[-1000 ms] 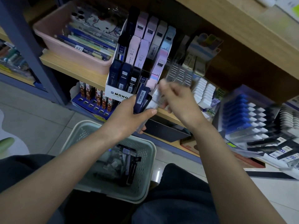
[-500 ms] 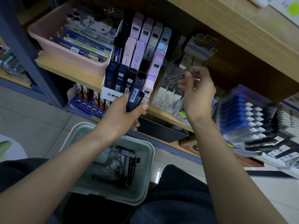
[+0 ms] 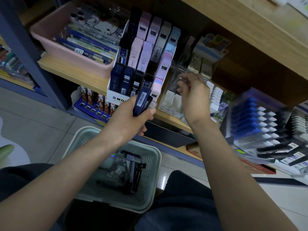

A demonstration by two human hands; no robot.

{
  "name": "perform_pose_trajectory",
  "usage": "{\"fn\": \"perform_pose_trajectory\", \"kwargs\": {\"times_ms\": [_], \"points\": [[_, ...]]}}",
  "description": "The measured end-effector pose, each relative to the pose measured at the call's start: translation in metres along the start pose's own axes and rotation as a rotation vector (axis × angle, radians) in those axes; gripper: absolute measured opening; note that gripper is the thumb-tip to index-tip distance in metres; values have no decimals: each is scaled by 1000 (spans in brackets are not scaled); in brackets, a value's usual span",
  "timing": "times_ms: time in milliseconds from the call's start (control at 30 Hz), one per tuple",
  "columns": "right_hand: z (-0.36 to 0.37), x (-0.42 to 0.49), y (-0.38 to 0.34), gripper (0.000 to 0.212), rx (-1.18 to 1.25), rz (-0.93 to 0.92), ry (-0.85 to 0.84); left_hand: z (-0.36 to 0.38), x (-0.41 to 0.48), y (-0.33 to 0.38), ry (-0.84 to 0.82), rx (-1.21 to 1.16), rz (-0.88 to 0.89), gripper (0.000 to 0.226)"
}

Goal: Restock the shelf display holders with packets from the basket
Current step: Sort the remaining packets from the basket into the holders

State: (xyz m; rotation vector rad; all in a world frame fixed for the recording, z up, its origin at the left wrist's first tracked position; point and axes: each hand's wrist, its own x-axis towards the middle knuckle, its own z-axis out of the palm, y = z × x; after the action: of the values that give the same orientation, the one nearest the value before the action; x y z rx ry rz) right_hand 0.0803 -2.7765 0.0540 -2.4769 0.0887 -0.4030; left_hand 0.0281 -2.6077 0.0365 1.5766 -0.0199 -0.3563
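Step in hand: loading packets into the display holders on the shelf (image 3: 73, 72), with stock already drawn from the basket (image 3: 156, 157). The left hand (image 3: 128, 120) is raised in front of the white-fronted MONO holder (image 3: 116, 97), fingers wrapped round a small stack of dark blue packets (image 3: 141, 101) and the thumb laid across their lower end; the top packet shows a barcode label and stands just before the holder's front row, whose dark slots look largely filled. The right hand (image 3: 194, 97) is at the clear holder (image 3: 170, 102) just to the right of the MONO holder, fingers curled with the tips drawn together, and they appear to pinch a thin clear packet (image 3: 175, 87) at the holder's upper edge; motion blur makes the packet's outline uncertain, and whether it has entered a slot cannot be told. The basket sits on the floor between the person's knees, below both hands, and more packets (image 3: 126, 174) lie in its bottom, so the restock is judged part done at best. Next move, as a judgement: the clear packet needs to be lined up upright with a free compartment and slid down until seated, then let go. The right hand would then be free to take a blue packet from the left-hand stack and match it to a slot of like colour and grade. Risk noted: the clear holder's walls are hard to see, so a packet could catch on a divider or land in the wrong compartment.
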Motion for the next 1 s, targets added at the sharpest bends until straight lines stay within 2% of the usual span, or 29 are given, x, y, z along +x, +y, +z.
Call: {"fn": "perform_pose_trajectory", "kwargs": {"times_ms": [233,367,433,500,600,700,767,867,1000], "points": [[2,-3,3,16,-251,-40,-13,1,0,1,-5,-2,11,13],[-3,-7,-15,14,-164,-28,60,1,-1,1,-14,13,17,13],[-7,-13,-28,27,0,57,-44,0,0,1,-7,12,18,12],[-13,-22,-40,39,137,183,-266,0,0,1,3,1,16,12],[-20,-32,-46,17,258,249,-481,-1,1,1,11,-3,17,12],[-27,-31,-45,23,381,334,-541,-1,0,2,9,19,35,10],[-31,-31,-47,18,433,391,-557,-1,-1,4,6,26,46,11],[-39,-27,-47,12,501,442,-459,0,-2,5,1,16,26,9],[-48,-15,-33,13,467,354,-69,-1,0,3,56,33,11,7]]}}
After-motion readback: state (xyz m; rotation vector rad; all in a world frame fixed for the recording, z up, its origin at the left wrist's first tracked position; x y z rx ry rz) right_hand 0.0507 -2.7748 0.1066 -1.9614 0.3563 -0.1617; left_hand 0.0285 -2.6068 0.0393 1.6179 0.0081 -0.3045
